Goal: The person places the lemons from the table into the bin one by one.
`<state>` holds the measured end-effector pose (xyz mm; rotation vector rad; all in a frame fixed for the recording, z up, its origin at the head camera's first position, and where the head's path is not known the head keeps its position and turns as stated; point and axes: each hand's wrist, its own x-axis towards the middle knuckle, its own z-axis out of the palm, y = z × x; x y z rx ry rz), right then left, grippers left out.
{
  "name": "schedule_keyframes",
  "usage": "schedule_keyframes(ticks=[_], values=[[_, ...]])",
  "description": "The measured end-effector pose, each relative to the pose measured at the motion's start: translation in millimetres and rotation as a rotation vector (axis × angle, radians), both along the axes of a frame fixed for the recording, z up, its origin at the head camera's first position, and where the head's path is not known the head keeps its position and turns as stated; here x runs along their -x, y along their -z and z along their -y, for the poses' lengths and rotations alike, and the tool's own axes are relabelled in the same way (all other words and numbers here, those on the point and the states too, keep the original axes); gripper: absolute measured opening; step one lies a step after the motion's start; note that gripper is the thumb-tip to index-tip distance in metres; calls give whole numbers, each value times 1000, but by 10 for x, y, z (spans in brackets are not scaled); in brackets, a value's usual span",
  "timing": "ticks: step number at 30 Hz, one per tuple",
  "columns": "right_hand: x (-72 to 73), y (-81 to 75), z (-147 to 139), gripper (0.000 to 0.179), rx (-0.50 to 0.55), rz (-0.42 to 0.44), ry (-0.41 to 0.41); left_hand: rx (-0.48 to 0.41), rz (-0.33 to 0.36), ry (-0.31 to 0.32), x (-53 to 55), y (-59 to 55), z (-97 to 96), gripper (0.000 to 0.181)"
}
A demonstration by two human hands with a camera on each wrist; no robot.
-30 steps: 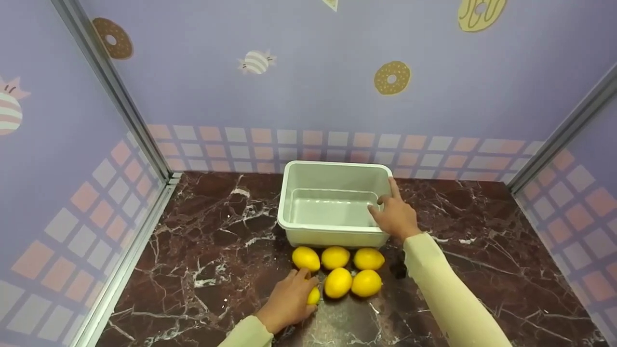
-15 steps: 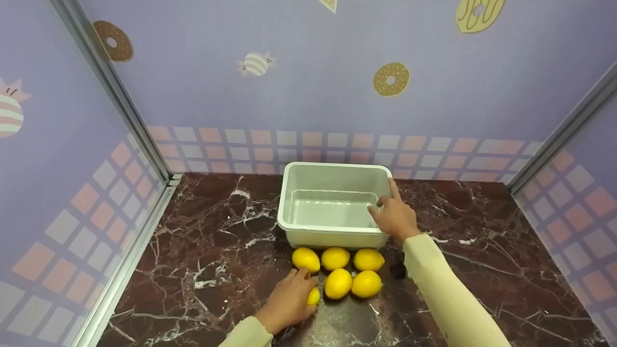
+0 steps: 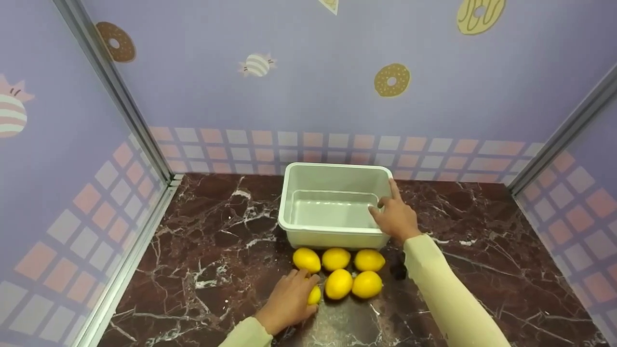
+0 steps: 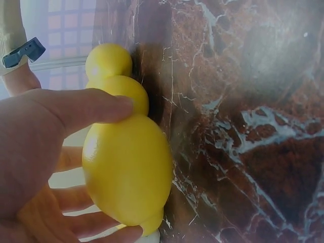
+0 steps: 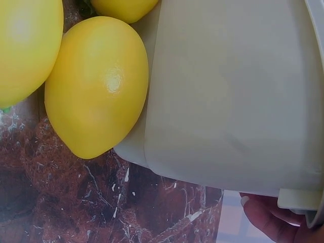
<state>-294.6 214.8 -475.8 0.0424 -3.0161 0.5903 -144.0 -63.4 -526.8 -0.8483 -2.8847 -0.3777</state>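
Left grip clasped lemon | seemed light, firm, slick; best taken mid-body | right grip held bin rim

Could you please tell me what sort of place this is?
Probably a booth set up for handwork: purple panels printed with sweets, metal corner strips and a dark marble-patterned tabletop.

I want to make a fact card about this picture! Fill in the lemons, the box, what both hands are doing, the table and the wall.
Lemons: six, yellow, in two rows of three on the person's side of the box
Box: pale, open-topped, on the table
Left hand: grips the near-row lemon at the left end
Right hand: holds the box's right side at the rim
Table: dark red-brown marble pattern, whitish streaks
Back wall: purple, with doughnuts, a striped sweet and pink-and-white squares
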Motion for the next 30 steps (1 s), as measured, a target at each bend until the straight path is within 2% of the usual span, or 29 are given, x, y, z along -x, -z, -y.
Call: schedule_keyframes(ticks=[6,14,30], values=[[-3,-6,-9,42,8,3,-5,-15,17,-32,-7,-18,-16,50],[1,-11,-9,41,10,6,-3,-5,-17,-55,-7,-33,-4,50],[8,3,-15,40,17,0,2,39,-30,-46,11,-95,-29,55]])
